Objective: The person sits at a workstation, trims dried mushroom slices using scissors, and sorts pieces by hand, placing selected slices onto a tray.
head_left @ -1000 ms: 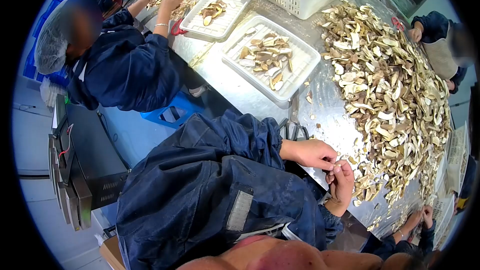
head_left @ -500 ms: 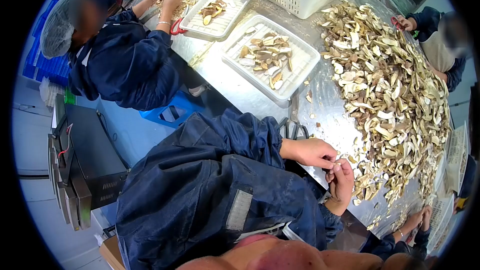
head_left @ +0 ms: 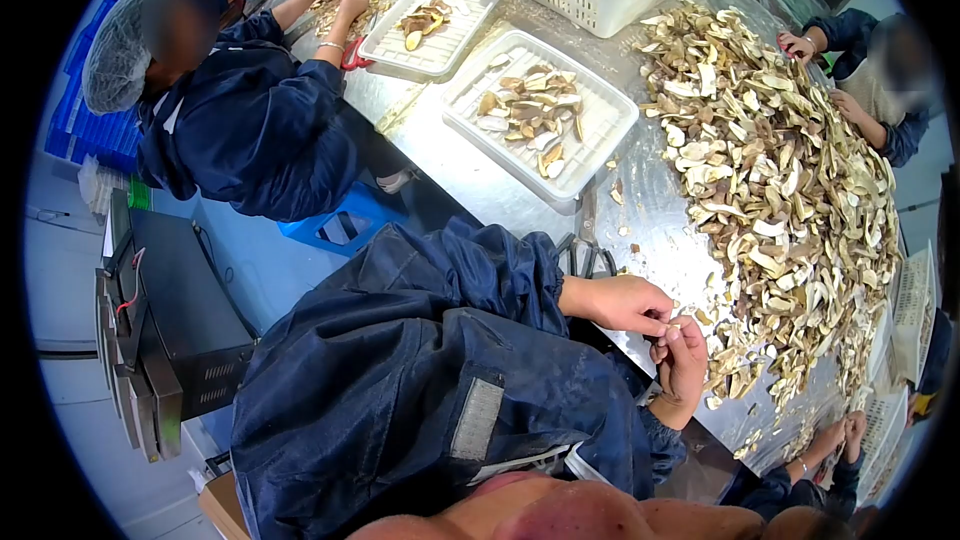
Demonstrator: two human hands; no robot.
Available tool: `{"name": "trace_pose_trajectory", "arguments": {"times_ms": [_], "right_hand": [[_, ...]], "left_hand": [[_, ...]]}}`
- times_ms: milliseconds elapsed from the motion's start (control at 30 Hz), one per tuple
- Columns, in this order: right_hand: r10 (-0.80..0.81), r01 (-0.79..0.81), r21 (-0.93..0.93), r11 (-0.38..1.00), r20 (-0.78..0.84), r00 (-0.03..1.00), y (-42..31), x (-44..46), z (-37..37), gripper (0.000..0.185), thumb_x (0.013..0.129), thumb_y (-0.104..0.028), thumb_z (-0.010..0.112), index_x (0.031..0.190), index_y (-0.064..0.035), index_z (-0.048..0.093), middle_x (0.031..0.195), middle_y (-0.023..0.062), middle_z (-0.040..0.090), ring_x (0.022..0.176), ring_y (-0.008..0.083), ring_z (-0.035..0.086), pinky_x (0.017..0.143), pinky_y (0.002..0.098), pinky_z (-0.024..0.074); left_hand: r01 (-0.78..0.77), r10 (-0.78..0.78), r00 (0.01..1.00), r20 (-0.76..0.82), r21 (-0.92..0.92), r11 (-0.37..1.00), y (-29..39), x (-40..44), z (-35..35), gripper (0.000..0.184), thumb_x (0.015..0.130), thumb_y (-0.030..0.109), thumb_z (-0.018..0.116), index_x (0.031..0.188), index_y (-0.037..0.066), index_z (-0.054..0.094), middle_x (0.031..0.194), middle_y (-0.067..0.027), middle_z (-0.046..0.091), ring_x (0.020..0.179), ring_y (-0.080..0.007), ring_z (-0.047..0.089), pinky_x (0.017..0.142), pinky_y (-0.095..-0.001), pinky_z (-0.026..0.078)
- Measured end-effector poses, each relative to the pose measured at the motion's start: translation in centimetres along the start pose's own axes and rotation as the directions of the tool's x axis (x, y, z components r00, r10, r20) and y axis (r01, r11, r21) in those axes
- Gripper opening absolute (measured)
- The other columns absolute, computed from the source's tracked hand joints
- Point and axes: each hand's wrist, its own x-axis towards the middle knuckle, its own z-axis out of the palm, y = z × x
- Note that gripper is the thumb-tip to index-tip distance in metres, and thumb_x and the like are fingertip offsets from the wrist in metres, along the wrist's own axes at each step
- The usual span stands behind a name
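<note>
Left hand (head_left: pixel 632 305) points to 4 o'clock, right hand (head_left: pixel 684 362) to 12, fingertips of 2 clamped on small pale piece (head_left: pixel 673 329) at bench (head_left: pixel 655 225) edge. Sliced-mushroom pile (head_left: pixel 785 200) 1–2 o'clock, scissors (head_left: pixel 589 228) 10–11, bare strip 12.

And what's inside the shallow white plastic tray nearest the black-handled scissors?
The tray holds loose brown-and-cream slices, seemingly mushroom; its ribbed floor shows around them. Whatever lies beneath the slices is covered.
</note>
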Motion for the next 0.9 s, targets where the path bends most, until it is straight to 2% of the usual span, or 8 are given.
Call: {"name": "trace_pose_trajectory", "arguments": {"times_ms": [900], "right_hand": [[0.000, 0.000, 0.011, 1.000, 0.006, 1.000, -0.01, 0.01, -0.04, 0.008, 0.094, -0.008, 0.062, 0.094, -0.0032, 0.055, 0.073, 0.0037, 0.058, 0.056, 0.0089, 0.049, 0.053, 0.0220, 0.0406]], "left_hand": [[-0.008, 0.008, 1.000, 0.004, -0.003, 1.000, -0.12, 0.04, 0.00, 0.028, 0.095, 0.031, 0.063, 0.089, 0.004, 0.062, 0.077, -0.0103, 0.062, 0.071, -0.0259, 0.060, 0.063, -0.0366, 0.044]]}}
